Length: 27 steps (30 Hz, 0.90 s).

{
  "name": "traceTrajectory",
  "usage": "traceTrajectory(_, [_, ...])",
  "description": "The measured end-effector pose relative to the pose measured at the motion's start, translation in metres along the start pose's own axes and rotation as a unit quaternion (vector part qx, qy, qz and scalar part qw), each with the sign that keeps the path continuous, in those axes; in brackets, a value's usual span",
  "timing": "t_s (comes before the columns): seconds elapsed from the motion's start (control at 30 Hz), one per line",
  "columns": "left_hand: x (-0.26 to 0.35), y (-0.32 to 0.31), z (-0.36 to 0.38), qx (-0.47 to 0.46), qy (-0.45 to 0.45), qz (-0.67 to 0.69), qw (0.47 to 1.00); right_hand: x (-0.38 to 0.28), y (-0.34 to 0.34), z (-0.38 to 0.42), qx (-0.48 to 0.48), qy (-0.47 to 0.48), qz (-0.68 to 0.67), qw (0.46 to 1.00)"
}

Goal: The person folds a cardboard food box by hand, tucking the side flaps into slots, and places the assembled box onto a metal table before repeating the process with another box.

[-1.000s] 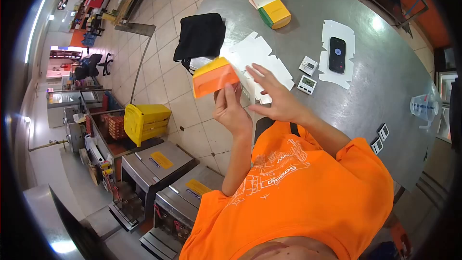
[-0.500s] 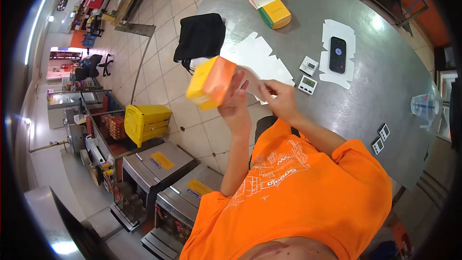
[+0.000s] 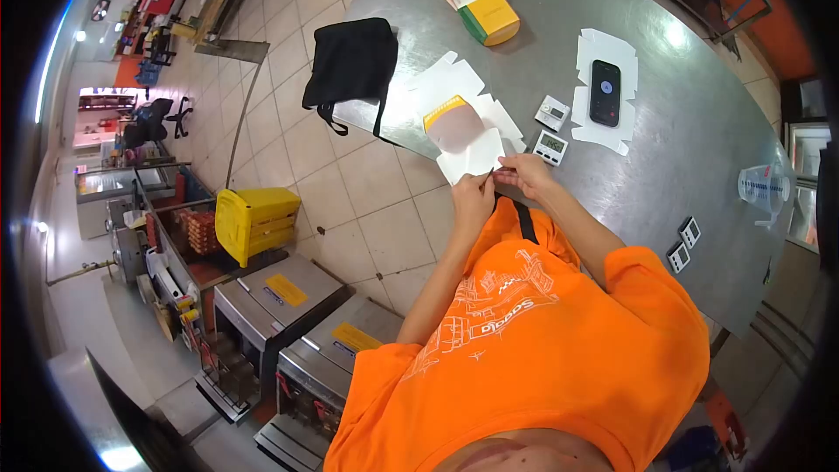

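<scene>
A cardboard food box (image 3: 450,127), yellow at its far edge, stands unfolded at the near table edge, its inside facing up. Its white lid flap (image 3: 472,157) spreads towards me. My left hand (image 3: 474,199) pinches the flap's near edge with closed fingers. Beside it, my right hand (image 3: 527,177) pinches the same edge, the two sets of fingertips almost touching. Under and behind the box lie flat white card blanks (image 3: 450,79). A second box (image 3: 489,17), yellow, green and white with its lid raised, stands farther back.
A black cloth bag (image 3: 351,61) hangs over the table's left edge. Small white digital timers (image 3: 550,148) sit right of my hands, with more near the right edge (image 3: 678,256). A phone (image 3: 605,93) rests on a white blank. A clear measuring jug (image 3: 763,190) is far right.
The box has come down from my raised left hand to the table edge and turned, its inside now showing. Both hands have come together on its flap.
</scene>
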<state>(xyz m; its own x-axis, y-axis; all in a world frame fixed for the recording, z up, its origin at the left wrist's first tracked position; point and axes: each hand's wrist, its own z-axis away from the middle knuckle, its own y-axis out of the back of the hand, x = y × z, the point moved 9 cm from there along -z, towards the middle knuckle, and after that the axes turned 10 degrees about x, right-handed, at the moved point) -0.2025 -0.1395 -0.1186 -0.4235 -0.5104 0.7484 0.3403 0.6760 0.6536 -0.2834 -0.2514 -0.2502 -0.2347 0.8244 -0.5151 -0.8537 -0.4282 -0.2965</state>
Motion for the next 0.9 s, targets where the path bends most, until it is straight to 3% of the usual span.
traceTrajectory(0.1, [-0.027,-0.018,0.013,-0.072,0.102,-0.012,0.992,0.012,0.013,-0.003,0.033,0.008,0.046,0.998])
traceTrajectory(0.13, [-0.039,-0.022,0.018,-0.091,0.175,0.026,0.980,0.010,0.014,0.000,0.035,0.030,0.072,0.996])
traceTrajectory(0.2, [-0.061,-0.030,0.027,-0.127,0.312,0.101,0.936,0.001,0.012,0.005,0.025,0.069,0.114,0.991])
traceTrajectory(0.27, [-0.078,-0.041,0.036,-0.108,0.378,0.242,0.887,-0.009,0.007,0.014,0.004,0.099,0.145,0.985])
traceTrajectory(0.3, [-0.083,-0.045,0.040,-0.097,0.408,0.310,0.853,-0.022,0.000,0.026,-0.002,0.146,0.230,0.962])
traceTrajectory(0.37, [-0.070,-0.037,0.036,-0.106,0.412,0.336,0.840,-0.048,-0.017,0.052,-0.013,0.236,0.394,0.888])
traceTrajectory(0.5, [-0.050,-0.022,0.025,-0.096,0.416,0.402,0.810,-0.068,-0.034,0.069,-0.040,0.338,0.377,0.861])
traceTrajectory(0.67, [-0.049,-0.016,0.022,-0.080,0.407,0.388,0.823,-0.091,-0.060,0.090,-0.090,0.419,0.397,0.812])
traceTrajectory(0.73, [-0.047,-0.008,0.023,-0.060,0.400,0.381,0.832,-0.098,-0.062,0.092,-0.080,0.372,0.405,0.831])
traceTrajectory(0.83, [-0.045,-0.002,0.036,-0.024,0.488,0.450,0.747,-0.093,-0.057,0.074,-0.086,0.275,0.356,0.889])
traceTrajectory(0.9, [-0.048,-0.004,0.041,-0.022,0.506,0.467,0.725,-0.087,-0.057,0.068,-0.094,0.230,0.318,0.915])
